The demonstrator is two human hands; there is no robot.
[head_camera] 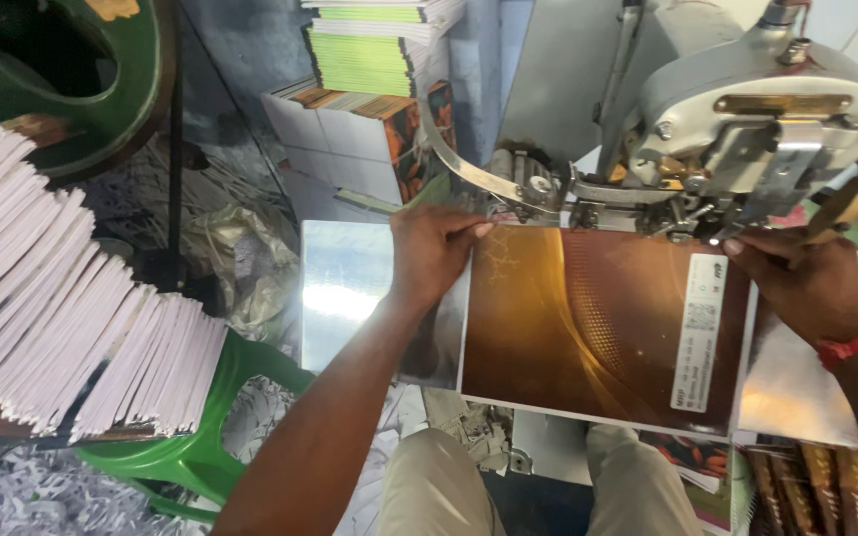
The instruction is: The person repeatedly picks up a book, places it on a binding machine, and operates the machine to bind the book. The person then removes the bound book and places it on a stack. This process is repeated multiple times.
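A booklet with a glossy brown and orange cover (588, 318) lies folded over the metal saddle of a grey stitching machine (747, 109). My left hand (431, 248) pinches the cover's upper left corner at the fold, just under the curved metal guide. At the upper right corner, my right hand (806, 283) holds the fold, right below the machine's head. A red band circles my right wrist. A white label strip (699, 333) runs down the cover's right side.
Fanned white booklets (62, 308) lie on a green plastic stool (201, 452) at left. Stacks of printed booklets (369, 89) stand behind the machine. A green drum (146, 69) is at top left. Paper shreds cover the floor. More covers (806, 486) sit at lower right.
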